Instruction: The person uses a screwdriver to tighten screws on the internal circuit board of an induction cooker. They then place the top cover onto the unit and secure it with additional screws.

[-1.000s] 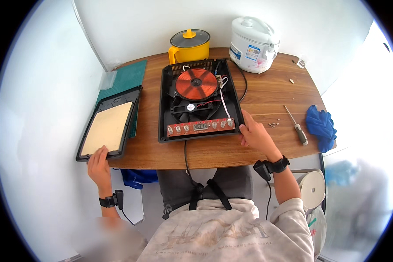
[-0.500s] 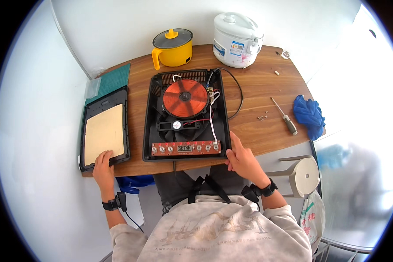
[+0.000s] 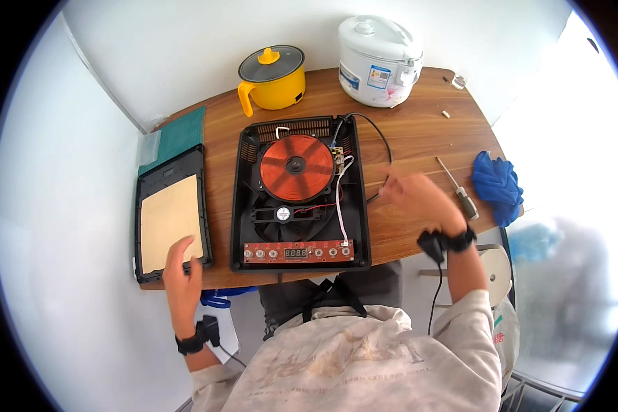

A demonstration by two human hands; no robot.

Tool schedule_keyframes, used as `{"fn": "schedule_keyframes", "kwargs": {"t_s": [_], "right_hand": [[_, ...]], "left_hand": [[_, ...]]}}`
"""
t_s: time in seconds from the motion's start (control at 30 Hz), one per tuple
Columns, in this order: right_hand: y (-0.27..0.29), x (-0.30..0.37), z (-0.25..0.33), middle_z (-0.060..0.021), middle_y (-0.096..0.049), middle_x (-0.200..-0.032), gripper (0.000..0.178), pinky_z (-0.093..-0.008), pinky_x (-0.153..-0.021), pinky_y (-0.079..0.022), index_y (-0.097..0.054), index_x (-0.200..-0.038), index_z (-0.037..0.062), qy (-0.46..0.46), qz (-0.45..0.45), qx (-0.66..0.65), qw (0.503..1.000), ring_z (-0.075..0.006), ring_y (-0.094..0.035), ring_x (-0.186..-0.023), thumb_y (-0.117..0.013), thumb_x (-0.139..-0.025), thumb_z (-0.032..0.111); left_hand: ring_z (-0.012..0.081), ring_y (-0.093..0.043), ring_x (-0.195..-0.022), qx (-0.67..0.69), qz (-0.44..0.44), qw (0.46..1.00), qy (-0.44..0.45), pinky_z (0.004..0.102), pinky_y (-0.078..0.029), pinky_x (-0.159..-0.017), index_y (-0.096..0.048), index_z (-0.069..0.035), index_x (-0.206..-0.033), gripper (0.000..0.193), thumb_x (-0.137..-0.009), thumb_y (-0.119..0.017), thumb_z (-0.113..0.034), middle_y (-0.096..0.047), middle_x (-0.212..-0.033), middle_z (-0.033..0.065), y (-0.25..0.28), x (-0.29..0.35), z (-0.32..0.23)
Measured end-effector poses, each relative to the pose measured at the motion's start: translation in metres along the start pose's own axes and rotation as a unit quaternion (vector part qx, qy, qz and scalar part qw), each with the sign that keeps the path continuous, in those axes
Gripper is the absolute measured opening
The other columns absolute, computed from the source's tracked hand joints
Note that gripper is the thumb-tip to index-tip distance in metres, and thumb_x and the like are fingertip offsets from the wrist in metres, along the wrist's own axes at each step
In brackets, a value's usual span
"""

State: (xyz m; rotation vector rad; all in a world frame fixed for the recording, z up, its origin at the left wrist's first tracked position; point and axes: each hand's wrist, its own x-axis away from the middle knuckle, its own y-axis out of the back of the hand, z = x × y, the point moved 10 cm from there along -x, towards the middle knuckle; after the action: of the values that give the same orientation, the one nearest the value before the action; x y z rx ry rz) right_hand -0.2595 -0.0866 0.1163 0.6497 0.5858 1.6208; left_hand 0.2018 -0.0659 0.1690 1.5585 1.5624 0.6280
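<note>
An opened induction cooker base (image 3: 361, 206) lies mid-table, with a round copper-coloured coil (image 3: 294, 169), a black fan below it and a reddish-brown button board (image 3: 295, 253) along its near edge. At the left rests the cooker's black-framed top panel (image 3: 208, 237), inner side up, with a tan sheet (image 3: 172, 223) on it. My left hand (image 3: 181, 278) is over the panel's near edge, thumb and fingers apart, holding nothing. My right hand (image 3: 424, 199), blurred by motion, hovers over the table right of the base; its fingers are too smeared to read.
A yellow pot (image 3: 275, 86) and a white rice cooker (image 3: 378, 65) stand at the back. On the right lie a screwdriver (image 3: 463, 196) and a blue cloth (image 3: 496, 187). A black cord (image 3: 389, 147) loops beside the base. A green mat (image 3: 185, 134) lies far left.
My right hand has left the base's near right corner and moved up and right over the table. My left hand has lifted off the top panel, its fingers spreading. The view has shifted slightly.
</note>
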Motion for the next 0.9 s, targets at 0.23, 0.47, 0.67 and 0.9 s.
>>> {"fn": "schedule_keyframes", "kwargs": {"t_s": [0.23, 0.47, 0.67, 0.9], "right_hand": [[0.025, -0.145, -0.035, -0.0267, -0.068, -0.125, 0.040, -0.0487, -0.101, -0.051, -0.060, -0.138, 0.0085, 0.091, -0.111, 0.112, 0.983, -0.0420, -0.064, -0.117, -0.056, -0.099, 0.016], [0.012, -0.192, -0.047, -0.0213, -0.073, -0.112, 0.025, -0.0496, -0.096, -0.053, -0.069, -0.120, 0.0068, 0.128, -0.114, 0.106, 0.980, -0.0411, -0.068, -0.108, -0.064, -0.097, 0.017], [0.019, -0.205, -0.042, -0.0154, -0.077, -0.097, 0.016, -0.0455, -0.087, -0.055, -0.072, -0.103, 0.0048, 0.084, -0.099, 0.064, 0.990, -0.0375, -0.071, -0.100, -0.072, -0.092, 0.016], [0.019, -0.231, -0.024, -0.0137, -0.077, -0.093, 0.010, -0.0460, -0.084, -0.057, -0.075, -0.092, 0.0063, 0.072, -0.108, 0.041, 0.991, -0.0366, -0.073, -0.095, -0.076, -0.086, 0.014]], "left_hand": [[0.0257, -0.067, -0.110, 0.094, 0.178, 0.973, -0.109, 0.0353, -0.051, -0.100, -0.067, -0.005, -0.126, 0.028, -0.098, -0.063, -0.007, -0.071, -0.123, 0.0110, -0.076, -0.106, -0.094], [0.0448, -0.049, -0.140, -0.063, 0.113, 0.988, -0.080, 0.0506, -0.044, -0.114, -0.047, -0.011, -0.152, 0.060, -0.100, -0.067, -0.035, -0.046, -0.154, 0.0256, -0.153, -0.210, -0.035], [0.0552, -0.041, -0.143, -0.013, 0.138, 0.990, -0.035, 0.0512, -0.040, -0.119, -0.030, -0.010, -0.163, 0.082, -0.101, -0.063, -0.052, -0.032, -0.158, 0.0376, -0.207, -0.210, -0.004], [0.0561, -0.046, -0.135, -0.076, 0.082, 0.989, -0.096, 0.0535, -0.045, -0.112, -0.054, -0.016, -0.147, 0.051, -0.105, -0.055, -0.046, -0.041, -0.149, 0.0352, -0.199, -0.194, -0.026]]}}
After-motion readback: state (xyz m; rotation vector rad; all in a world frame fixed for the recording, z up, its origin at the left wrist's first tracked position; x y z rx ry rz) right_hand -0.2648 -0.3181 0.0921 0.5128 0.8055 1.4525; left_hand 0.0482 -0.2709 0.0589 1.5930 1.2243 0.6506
